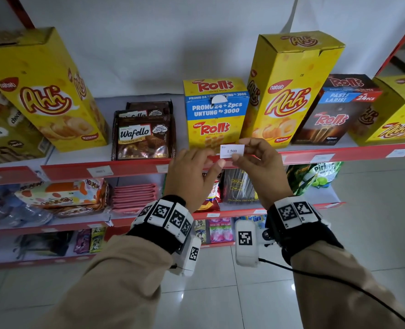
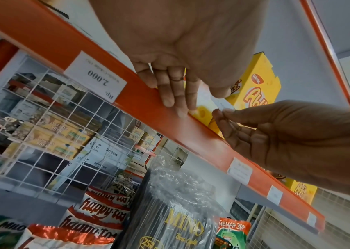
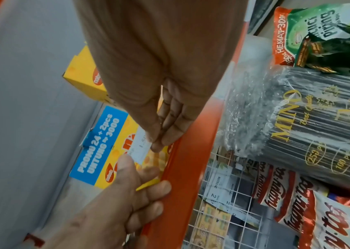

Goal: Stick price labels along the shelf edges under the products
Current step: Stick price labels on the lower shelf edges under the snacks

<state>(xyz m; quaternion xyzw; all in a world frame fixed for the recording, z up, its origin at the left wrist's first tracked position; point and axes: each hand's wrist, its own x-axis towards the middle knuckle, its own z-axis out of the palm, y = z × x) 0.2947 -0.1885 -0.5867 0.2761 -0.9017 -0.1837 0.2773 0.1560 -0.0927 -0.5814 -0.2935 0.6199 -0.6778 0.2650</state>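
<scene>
Head view first, working across from the left with the yellow Rolls box (image 1: 215, 113) as my landmark. Far to its left a tall yellow Ahh box (image 1: 42, 91) leans on the top shelf, and just left of it stand the brown Wafello packs (image 1: 143, 136). Along the red shelf edge (image 1: 106, 168), left of the Rolls box, a white label (image 1: 99, 171) is already stuck on under the Wafello packs.

My left hand (image 1: 192, 172) sits just below the Rolls box. In the left wrist view its straight fingers (image 2: 170, 94) lie against the shelf edge, while the thumb touches the left end of the price label (image 1: 231, 151). I cannot tell whether that thumb and forefinger actually pinch the paper.

The price label reads 1.500 and is held flat in front of the bottom of the Rolls box, just above the shelf edge, not yet pressed onto it.

My right hand (image 1: 260, 167) pinches the label's right end between thumb and forefinger; the other fingers are loosely bent behind it.

Right of the Rolls box stands a second Ahh box (image 1: 289, 91), then a dark Rolls box (image 1: 339, 110). More white labels (image 1: 322, 158) sit on the shelf edge beneath them.
</scene>
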